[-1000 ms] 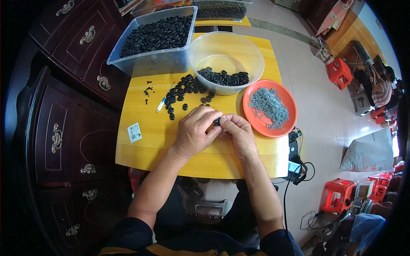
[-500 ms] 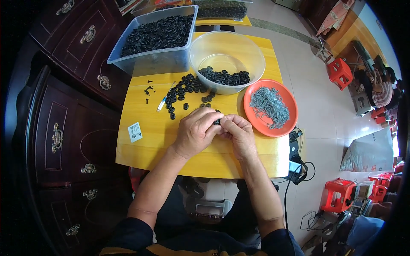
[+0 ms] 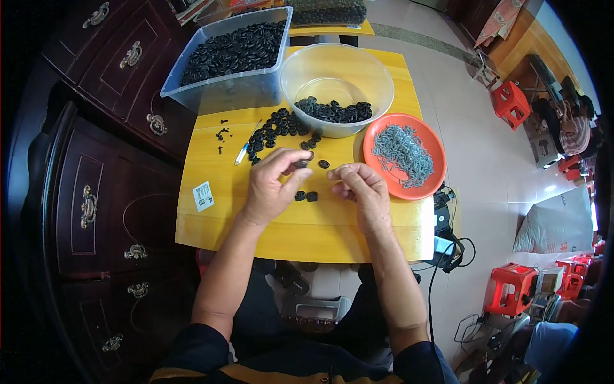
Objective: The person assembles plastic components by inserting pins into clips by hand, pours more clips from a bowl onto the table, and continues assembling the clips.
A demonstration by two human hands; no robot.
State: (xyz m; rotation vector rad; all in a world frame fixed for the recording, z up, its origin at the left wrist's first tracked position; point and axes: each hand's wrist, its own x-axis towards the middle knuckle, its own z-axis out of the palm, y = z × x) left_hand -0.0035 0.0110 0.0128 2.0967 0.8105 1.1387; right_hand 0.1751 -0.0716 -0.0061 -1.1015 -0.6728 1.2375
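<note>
My left hand pinches a small black oval plastic piece between thumb and fingers. To its right my right hand has thumb and forefinger pressed together; anything between them is too small to make out. One black oval piece lies on the yellow table between the hands, and a pair of black pieces lies nearer me. Beyond my hands spreads a loose heap of similar black pieces. An orange-red plate with grey screws stands beside my right hand.
A clear round bowl partly filled with black pieces stands at the back, beside a large bin full of them. A pen, small black bits and a white label lie at left. Dark drawers border the left.
My hands, formerly together around a black piece, have moved apart. The left went slightly left and up. A pair of black pieces and one single piece now show between them.
</note>
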